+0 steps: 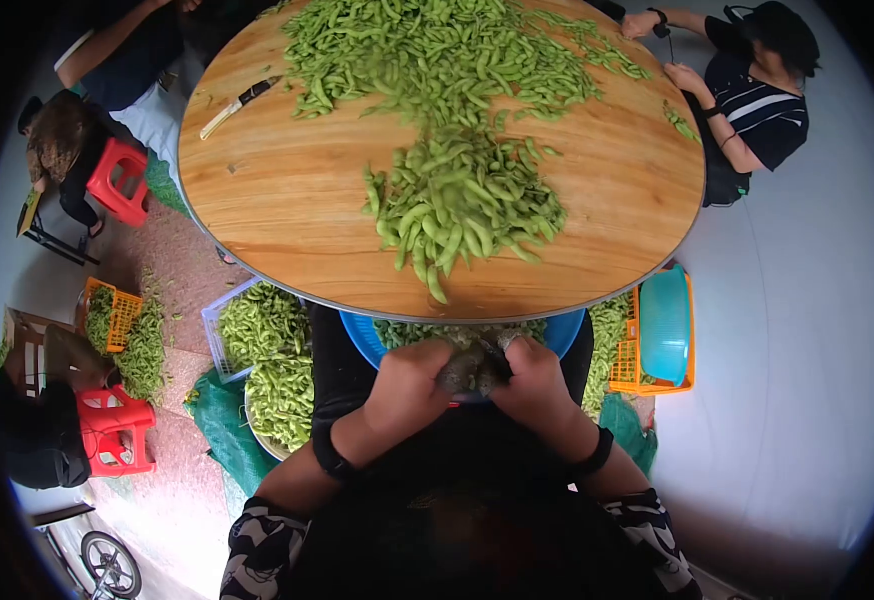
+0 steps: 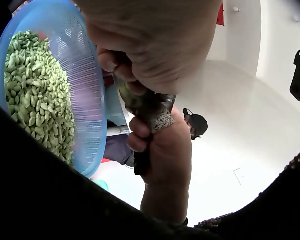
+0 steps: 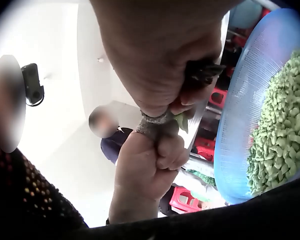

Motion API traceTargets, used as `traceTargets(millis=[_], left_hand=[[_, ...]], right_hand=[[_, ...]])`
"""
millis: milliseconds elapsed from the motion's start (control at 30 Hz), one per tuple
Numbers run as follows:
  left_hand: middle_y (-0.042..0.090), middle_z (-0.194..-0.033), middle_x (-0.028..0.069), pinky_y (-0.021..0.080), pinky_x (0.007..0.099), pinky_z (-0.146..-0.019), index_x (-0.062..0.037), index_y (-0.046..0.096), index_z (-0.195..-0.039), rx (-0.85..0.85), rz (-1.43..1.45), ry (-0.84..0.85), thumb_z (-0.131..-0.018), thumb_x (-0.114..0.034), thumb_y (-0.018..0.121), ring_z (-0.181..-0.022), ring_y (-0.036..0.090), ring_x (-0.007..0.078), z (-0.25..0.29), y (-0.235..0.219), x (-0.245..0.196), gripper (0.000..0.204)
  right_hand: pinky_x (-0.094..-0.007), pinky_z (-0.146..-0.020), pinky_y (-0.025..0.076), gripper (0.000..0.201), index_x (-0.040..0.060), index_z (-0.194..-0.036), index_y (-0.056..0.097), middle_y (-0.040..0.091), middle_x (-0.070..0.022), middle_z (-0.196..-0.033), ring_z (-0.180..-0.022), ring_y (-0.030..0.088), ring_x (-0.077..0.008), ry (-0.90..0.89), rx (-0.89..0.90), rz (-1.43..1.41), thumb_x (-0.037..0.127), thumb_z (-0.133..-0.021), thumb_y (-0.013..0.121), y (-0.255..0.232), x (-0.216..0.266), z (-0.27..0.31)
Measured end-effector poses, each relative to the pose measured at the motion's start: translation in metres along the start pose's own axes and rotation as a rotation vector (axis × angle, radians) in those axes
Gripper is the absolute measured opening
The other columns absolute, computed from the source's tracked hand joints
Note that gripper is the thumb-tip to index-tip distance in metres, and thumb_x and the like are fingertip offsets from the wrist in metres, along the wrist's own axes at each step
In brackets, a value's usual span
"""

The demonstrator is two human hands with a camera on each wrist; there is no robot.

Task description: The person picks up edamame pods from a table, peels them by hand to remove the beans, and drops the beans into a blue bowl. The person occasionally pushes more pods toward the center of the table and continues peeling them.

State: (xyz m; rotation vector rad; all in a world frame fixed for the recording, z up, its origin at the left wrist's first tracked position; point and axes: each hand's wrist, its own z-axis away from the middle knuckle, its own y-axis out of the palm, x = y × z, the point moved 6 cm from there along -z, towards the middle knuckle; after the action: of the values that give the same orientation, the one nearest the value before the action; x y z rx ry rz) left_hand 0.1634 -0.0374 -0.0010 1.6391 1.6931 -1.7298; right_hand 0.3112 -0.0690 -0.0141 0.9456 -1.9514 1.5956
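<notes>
The left hand [image 1: 412, 385] and right hand [image 1: 539, 388] curl their fingers, pinching a green pod [image 3: 182, 121] near a blue basket [image 2: 85, 72] of beans [image 2: 37, 97].

tabletop [image 1: 292, 195]: top cut off; blue basket [image 1: 359, 332]: partly hidden; pod [image 3: 181, 121]: mostly hidden by fingers [image 3: 171, 150]

On my left I see two red stools [image 1: 135, 415] and a spoked wheel [image 1: 110, 564]; on my right, a teal basin [image 1: 664, 325] against an orange crate [image 1: 625, 365] and a person [image 1: 765, 110] in a black cap [image 1: 779, 35].
</notes>
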Motion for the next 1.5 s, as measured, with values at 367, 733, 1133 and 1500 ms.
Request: traceTargets(millis=[367,733,1133,1500], left_hand=[[0.060,-0.070,0.0173,0.048,0.0424,-0.054,-0.0026,0.060,-0.086,-0.379,-0.853,-0.409,-0.083,-0.022,0.070,-0.062,0.060,0.0367,0.068,-0.155,0.082,0.022],[0.059,-0.077,0.0165,0.050,0.0394,-0.060,0.0010,0.059,-0.090,0.061,0.185,-0.059,-0.084,-0.007,0.062,-0.067,0.061,0.0325,-0.021,-0.005,-0.009,0.010],[0.066,-0.094,0.0027,0.051,0.0211,-0.062,-0.0002,0.058,-0.116,0.124,0.847,-0.442,-0.092,0.000,0.052,-0.078,0.063,0.0071,-0.020,0.018,0.003,0.025],[0.067,-0.091,0.0070,0.050,0.0268,-0.073,0.0000,0.062,-0.107,0.118,0.580,-0.295,-0.088,0.002,0.058,-0.082,0.062,0.0120,-0.012,0.006,0.002,0.020]], right_hand=[[-0.0439,-0.063,0.051,0.026,0.0029,-0.100,0.061,0.062,-0.0167,-0.086,-0.074,0.061,-0.0368,0.028,-0.285,0.490,0.013,-0.077,0.070,-0.044,-0.034,-0.059],[-0.0386,-0.065,0.053,0.026,0.0024,-0.099,0.063,0.065,-0.0167,-0.086,-0.072,0.064,-0.0344,-0.082,-0.325,0.049,0.009,-0.075,0.072,-0.044,0.006,-0.021],[-0.0366,-0.076,0.054,0.030,0.0014,-0.107,0.061,0.065,-0.0183,-0.099,-0.088,0.066,-0.0344,-0.073,-0.106,-0.119,0.007,-0.078,0.069,-0.040,0.026,-0.004],[-0.0335,-0.074,0.051,0.036,-0.0016,-0.118,0.053,0.064,-0.0170,-0.091,-0.082,0.066,-0.0294,0.032,0.191,-0.438,0.003,-0.083,0.059,-0.028,0.015,0.002]])
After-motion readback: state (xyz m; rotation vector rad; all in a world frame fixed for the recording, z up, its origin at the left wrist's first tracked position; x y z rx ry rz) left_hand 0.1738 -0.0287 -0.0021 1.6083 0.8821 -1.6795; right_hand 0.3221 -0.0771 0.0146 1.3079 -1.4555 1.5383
